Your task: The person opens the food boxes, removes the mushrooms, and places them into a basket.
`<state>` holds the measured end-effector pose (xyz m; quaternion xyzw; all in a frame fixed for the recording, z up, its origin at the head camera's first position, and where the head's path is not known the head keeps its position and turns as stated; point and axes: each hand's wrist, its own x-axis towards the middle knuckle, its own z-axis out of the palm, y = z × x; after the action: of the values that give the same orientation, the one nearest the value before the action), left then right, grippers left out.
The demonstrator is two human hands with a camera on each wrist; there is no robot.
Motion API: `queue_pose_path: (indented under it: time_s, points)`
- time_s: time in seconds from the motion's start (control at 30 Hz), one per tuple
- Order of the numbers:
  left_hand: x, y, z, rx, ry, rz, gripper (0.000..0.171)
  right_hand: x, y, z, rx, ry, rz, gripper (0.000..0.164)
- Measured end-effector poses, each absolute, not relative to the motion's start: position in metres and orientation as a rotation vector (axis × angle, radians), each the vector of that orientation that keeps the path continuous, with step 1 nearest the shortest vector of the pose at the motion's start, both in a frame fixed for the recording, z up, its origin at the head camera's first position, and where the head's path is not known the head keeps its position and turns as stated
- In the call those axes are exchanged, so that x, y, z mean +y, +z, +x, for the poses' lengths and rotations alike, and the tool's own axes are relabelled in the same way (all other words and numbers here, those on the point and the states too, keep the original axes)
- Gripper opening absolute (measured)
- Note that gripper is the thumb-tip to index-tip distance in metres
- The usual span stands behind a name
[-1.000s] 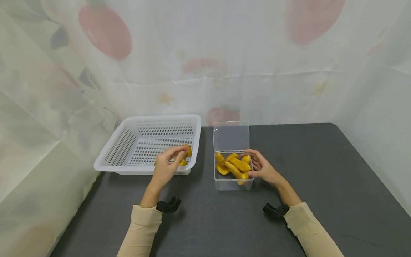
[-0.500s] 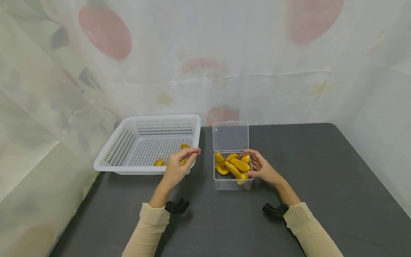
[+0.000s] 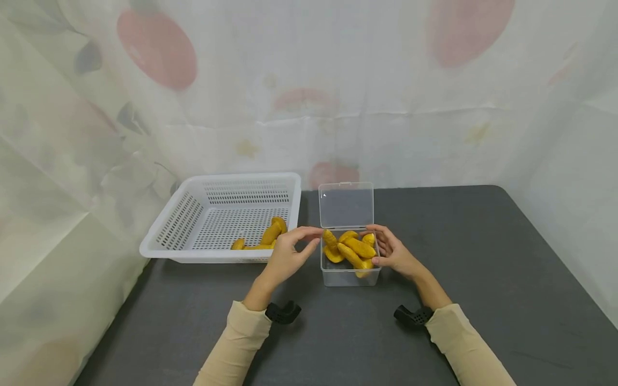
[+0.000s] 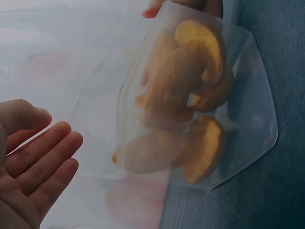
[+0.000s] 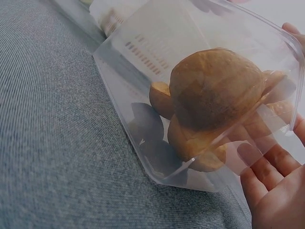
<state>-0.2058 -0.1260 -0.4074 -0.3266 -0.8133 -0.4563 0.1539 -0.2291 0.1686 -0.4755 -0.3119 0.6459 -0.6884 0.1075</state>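
A clear plastic box (image 3: 345,278) with its lid (image 3: 346,205) raised stands on the dark table, several curved yellow pieces (image 3: 354,252) inside. Their kind is unclear; in the left wrist view some show tan skin and a yellow cut face (image 4: 206,150). My right hand (image 3: 397,253) holds the box's right side, thumb at the front corner and fingers at the back. In the right wrist view, fingers (image 5: 274,174) lie against the wall. My left hand (image 3: 288,256) is at the box's left rim, fingers extended; the left wrist view shows it holding nothing.
Left of the box, a white slotted basket (image 3: 185,254) holds several more yellow pieces (image 3: 271,234) in its front right corner. A pale printed cloth (image 3: 410,107) hangs behind the table (image 3: 458,241) and along both sides.
My left hand has moved right, from over the basket's front right corner to the box's left rim, uncovering the pieces in the basket. The right hand and box have stayed in place.
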Motion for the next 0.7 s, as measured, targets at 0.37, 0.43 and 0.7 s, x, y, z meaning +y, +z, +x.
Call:
queue_pose_path:
  time_s: [0.37,0.43,0.7]
  points:
    - [-0.101,-0.416,-0.208,-2.374,-1.231,-1.073,0.026,0.169,-0.478,-0.229,1.922,-2.019,-0.986,0.070]
    - [-0.098,-0.417,-0.210,-2.396,-1.229,-1.096,0.027,0.168,-0.478,-0.229,1.915,-2.025,-1.014,0.069]
    - [-0.089,-0.420,-0.215,-2.508,-1.142,-1.099,0.029,0.168,-0.476,-0.229,1.892,-2.020,-0.972,0.069]
